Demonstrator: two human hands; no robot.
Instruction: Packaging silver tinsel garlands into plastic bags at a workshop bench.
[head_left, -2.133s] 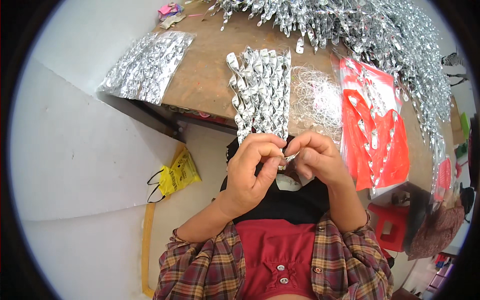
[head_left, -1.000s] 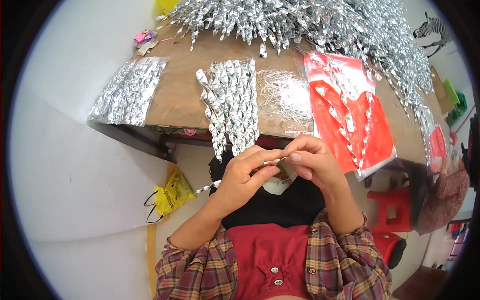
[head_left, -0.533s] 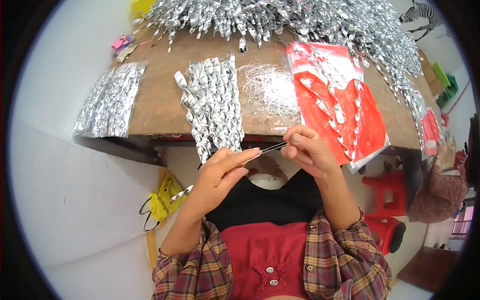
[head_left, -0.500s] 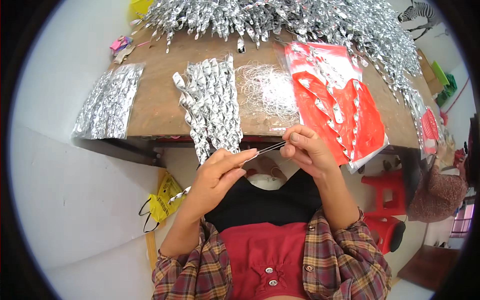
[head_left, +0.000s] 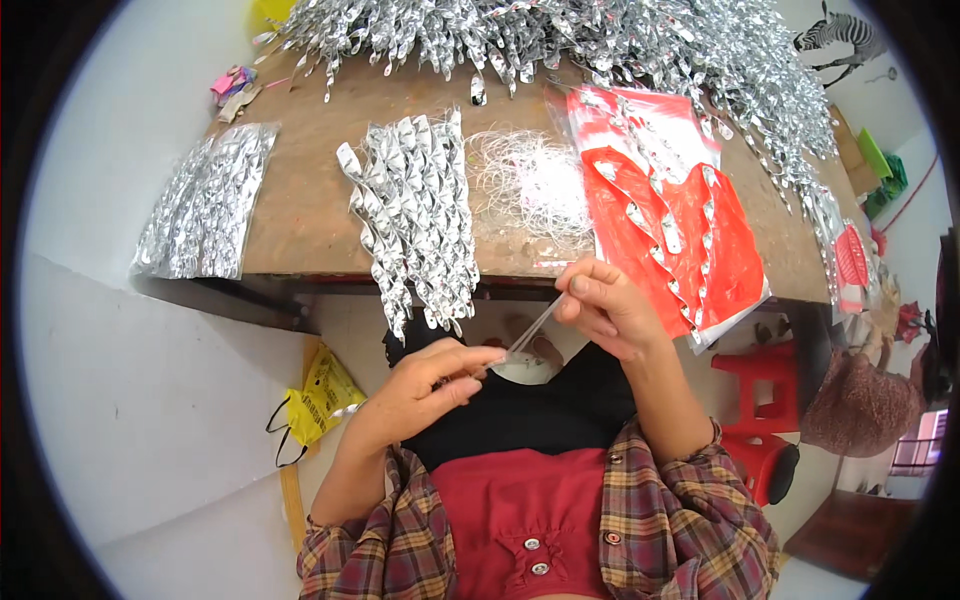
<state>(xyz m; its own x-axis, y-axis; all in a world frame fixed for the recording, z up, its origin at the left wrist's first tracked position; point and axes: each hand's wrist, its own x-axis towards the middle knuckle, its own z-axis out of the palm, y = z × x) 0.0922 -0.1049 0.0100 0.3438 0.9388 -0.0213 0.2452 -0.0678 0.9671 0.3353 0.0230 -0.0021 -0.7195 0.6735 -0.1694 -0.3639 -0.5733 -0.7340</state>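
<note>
Brown and worn, the wooden surface (head_left: 310, 190) runs across the upper part of the view, its near edge just above the person's lap. Along the far edge lies a big heap of silver twisted foil spirals (head_left: 600, 40). At the left end rests a flat packet of silver foil pieces (head_left: 205, 200), and near the middle of the near edge a bundle of silver spirals (head_left: 415, 215) hangs partly over the rim. Beside it to the right sits a tangle of thin white threads (head_left: 530, 180), then red plastic bags (head_left: 670, 210) with a few spirals lying on them.

Below the near edge, both hands are raised over the lap. The left hand (head_left: 425, 385) pinches the lower end of a thin clear strip (head_left: 530, 330) between thumb and fingertips; the right hand (head_left: 610, 310) pinches its upper end, so the strip runs taut and slanted between them. It looks like transparent film or thread, though the view is too small to be sure.

On the floor to the left lies a yellow plastic bag (head_left: 320, 400); a red stool (head_left: 765, 390) stands at the right.
</note>
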